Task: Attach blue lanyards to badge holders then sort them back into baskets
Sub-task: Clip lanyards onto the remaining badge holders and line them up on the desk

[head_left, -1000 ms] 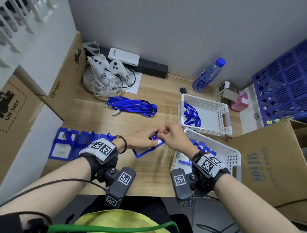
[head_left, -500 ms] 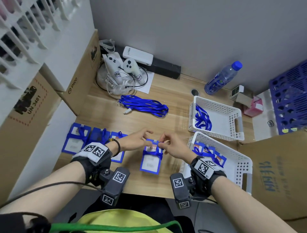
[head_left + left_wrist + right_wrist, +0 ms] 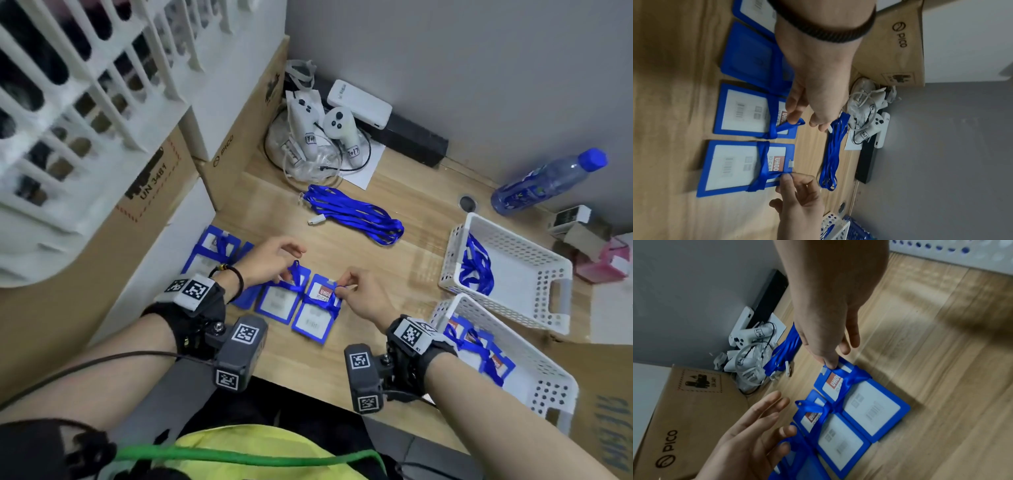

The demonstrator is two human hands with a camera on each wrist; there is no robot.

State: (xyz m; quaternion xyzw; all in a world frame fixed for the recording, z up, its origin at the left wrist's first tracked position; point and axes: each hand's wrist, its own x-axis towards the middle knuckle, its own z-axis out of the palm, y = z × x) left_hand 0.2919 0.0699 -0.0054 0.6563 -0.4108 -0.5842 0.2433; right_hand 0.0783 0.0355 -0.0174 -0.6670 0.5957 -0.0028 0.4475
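Several blue badge holders lie in a row on the wooden desk. My right hand [image 3: 339, 289] pinches the blue lanyard tied on the rightmost badge holder [image 3: 313, 320], at its top edge; the pinch also shows in the left wrist view [image 3: 788, 176] and the right wrist view [image 3: 830, 365]. My left hand [image 3: 291, 260] hovers over the neighbouring badge holder [image 3: 277, 303] with fingers relaxed and spread [image 3: 764, 410], holding nothing. A bundle of loose lanyards [image 3: 352, 216] lies further back. The far white basket [image 3: 527, 274] holds lanyards. The near white basket [image 3: 544, 377] holds finished badges.
Cardboard boxes [image 3: 236, 137] line the desk's left side, and another box [image 3: 609, 394] stands at the right. White controllers [image 3: 322, 133] and cables sit at the back by the wall. A water bottle [image 3: 548, 181] and a pink box [image 3: 606, 263] lie behind the baskets.
The badge holder held by both hands a second ago now lies flat at the right end of the row. My left hand has let go and shifted left.
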